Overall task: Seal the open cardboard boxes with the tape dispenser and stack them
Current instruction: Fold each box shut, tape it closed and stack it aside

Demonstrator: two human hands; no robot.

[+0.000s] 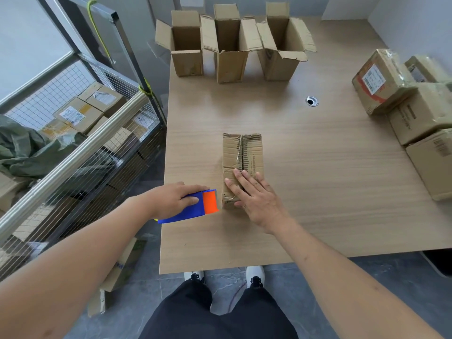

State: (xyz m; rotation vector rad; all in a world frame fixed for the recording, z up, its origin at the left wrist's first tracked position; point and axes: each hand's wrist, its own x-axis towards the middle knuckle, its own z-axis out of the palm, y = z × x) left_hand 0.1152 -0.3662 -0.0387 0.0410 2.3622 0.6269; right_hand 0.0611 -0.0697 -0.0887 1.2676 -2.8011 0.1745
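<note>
Your right hand lies flat, fingers straight, pinning the flaps of the small brown cardboard box mid-table so your left hand, gripping the blue-and-orange tape dispenser, can start taping its near edge.

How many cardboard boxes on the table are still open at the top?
3, in a row at the far edge of the table: the left open box, the middle open box and the right open box. None seems hidden.

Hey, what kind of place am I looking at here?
Probably a parcel packing or shipping room: labelled sealed cartons are piled on the table, a wire cage cart holds more parcels, and the left hand grips a tape dispenser.
</note>
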